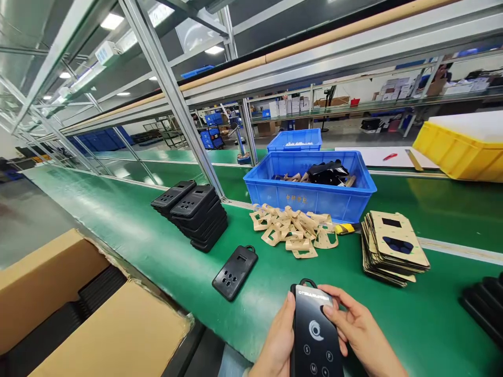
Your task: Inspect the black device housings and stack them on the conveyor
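A flat black device [316, 335] with white printed symbols and a loop at its top lies between both my hands at the bottom of the view. My left hand [277, 343] grips its left edge, thumb along the side. My right hand [359, 332] holds the right edge, with fingertips pressed on its upper face. A single black plastic shell with holes [234, 272] lies on the green belt [157, 235] just left of my hands. Behind it stand two stacks of the same black shells [196, 213].
A heap of tan paper cut-outs [293, 226] lies before a blue bin [310, 196] holding black parts. A stack of tan cards [393, 247] sits at right, black trays [485, 309] at far right, a yellow bin [459, 152] behind. An open cardboard box [78, 314] is at lower left.
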